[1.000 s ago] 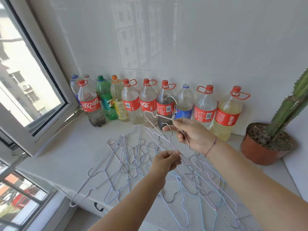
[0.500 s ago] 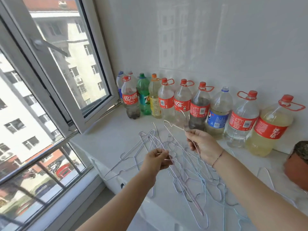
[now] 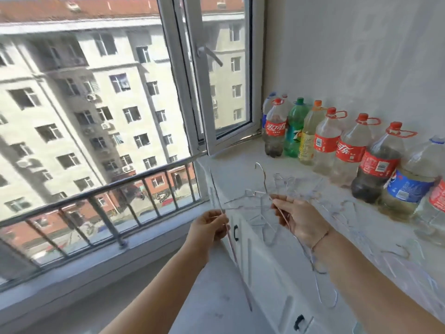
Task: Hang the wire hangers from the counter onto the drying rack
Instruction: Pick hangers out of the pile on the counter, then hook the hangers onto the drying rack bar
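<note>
Wire hanger (image 3: 264,175) is up off the worktop (image 3: 231,165), in front of the bottle row (image 3: 325,143), at its window end. Right hand (image 3: 297,219) pinches it at the shoulder just below the neck, hook up, grip closed tight on the wire. Left hand (image 3: 212,225) pinches a long straight wire (image 3: 240,273) that runs steeply down past the worktop edge, further out from the bottle row. Can't tell if that's the same hanger's bar or a second one; the frame is smeared. Other hangers (image 3: 284,182) lie tangled on the worktop between the hands and the bottle row, with more strung along toward its far end. No drying rack in view.

Step, my read: separating one from the pile; carry not begun.

Next move needs:
- check nothing from the pile is snagged on the lifted wire
- turn away from the bottle row and locate the rack
- keep the hook free and upward to drop over a rail

Risk: hooks catching and dragging neighbours off the edge.
</note>
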Available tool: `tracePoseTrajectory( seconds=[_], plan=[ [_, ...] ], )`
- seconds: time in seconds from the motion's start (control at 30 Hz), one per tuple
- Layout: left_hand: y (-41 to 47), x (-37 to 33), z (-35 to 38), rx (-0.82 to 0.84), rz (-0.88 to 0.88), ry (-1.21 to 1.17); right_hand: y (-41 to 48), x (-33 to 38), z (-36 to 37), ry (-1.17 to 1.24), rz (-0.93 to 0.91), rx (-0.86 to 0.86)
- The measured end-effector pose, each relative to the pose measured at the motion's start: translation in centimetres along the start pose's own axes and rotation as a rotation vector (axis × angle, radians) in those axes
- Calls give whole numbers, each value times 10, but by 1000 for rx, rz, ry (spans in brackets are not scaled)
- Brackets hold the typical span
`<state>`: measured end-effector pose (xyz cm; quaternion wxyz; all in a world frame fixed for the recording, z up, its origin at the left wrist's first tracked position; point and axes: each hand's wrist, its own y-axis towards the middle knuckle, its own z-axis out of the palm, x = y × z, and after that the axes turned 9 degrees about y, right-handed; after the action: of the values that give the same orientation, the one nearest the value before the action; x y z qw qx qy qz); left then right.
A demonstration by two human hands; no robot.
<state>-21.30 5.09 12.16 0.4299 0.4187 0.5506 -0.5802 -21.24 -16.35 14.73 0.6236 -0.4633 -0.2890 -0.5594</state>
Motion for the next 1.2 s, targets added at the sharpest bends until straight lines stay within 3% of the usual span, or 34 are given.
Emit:
tracePoseTrajectory(
  seconds=[0.57,0.97,1.2],
  plan=[
    [-248,9,-316,-649,84,-139,-124,-146,301,-20,287,559],
    [-463,19,-524,-952,165,-172,-295,-261,533,-18,428,908],
    [-536,21,-612,-1104,205,-195,-363,-306,639,-20,494,1067]
  ],
)
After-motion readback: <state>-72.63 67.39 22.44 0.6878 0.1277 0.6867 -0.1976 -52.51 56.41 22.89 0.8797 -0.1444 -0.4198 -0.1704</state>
